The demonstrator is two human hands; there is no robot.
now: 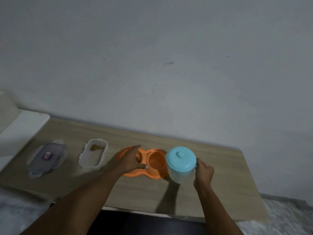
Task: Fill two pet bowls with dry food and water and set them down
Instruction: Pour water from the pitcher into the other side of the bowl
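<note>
A person's right hand [204, 172] wraps its fingers round the side handle of a teal-lidded jug [179, 161], which stands mid-desk against the right end of an orange twin-bowl feeder [155, 161]. The left hand [130, 160] curls its fingers down over the feeder's left well; whether they grip anything cannot be told. Toward the desk's [220, 168] left end sit an open food container [94, 154] and its lid [46, 156]. The stiff plastic jug probably weighs more if full, and its lid may slip off when tipped, so the handle is the place to hold. The feeder looks light and may slide.
</note>
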